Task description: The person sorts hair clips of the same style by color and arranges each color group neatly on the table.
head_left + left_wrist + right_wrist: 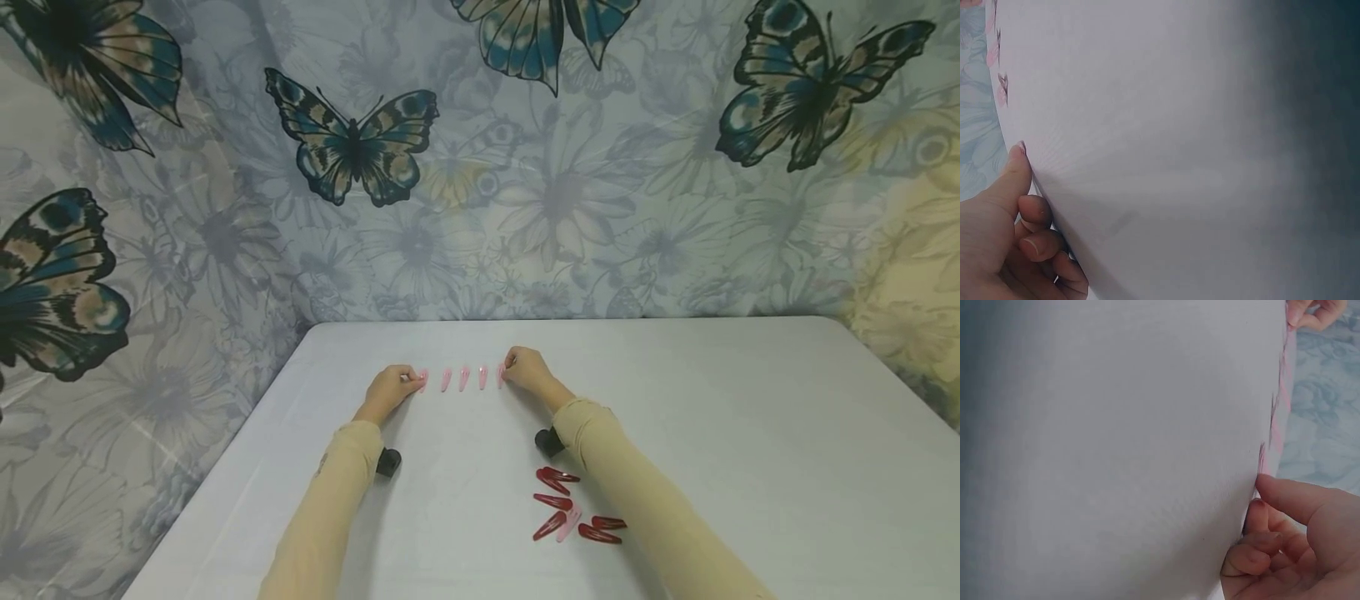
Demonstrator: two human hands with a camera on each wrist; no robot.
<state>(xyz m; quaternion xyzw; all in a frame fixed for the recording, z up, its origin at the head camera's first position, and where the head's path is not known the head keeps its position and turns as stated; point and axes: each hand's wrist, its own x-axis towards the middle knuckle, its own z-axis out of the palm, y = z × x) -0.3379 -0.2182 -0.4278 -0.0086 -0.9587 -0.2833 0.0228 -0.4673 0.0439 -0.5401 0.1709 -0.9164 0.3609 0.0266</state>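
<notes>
Several pink snap hair clips stand in a row near the far side of the white table, among them a middle clip point(464, 378). At the row's left end my left hand point(390, 387) pinches a pink hair clip point(423, 379) between thumb and fingers. My right hand point(528, 371) pinches the pink hair clip point(501, 376) at the right end. In the left wrist view, the left thumb point(1013, 172) reaches to the tabletop and the held clip is mostly hidden. The right wrist view has the right thumb point(1291, 495) down by the row's clips.
Nearer the front, several dark red hair clips point(600, 534) lie loosely heaped around one pink clip point(568, 522), beside the right forearm. A white cloth covers the table point(712, 433). Behind it hangs a butterfly-patterned curtain point(562, 200). A black wrist camera point(549, 442) sits under the right sleeve.
</notes>
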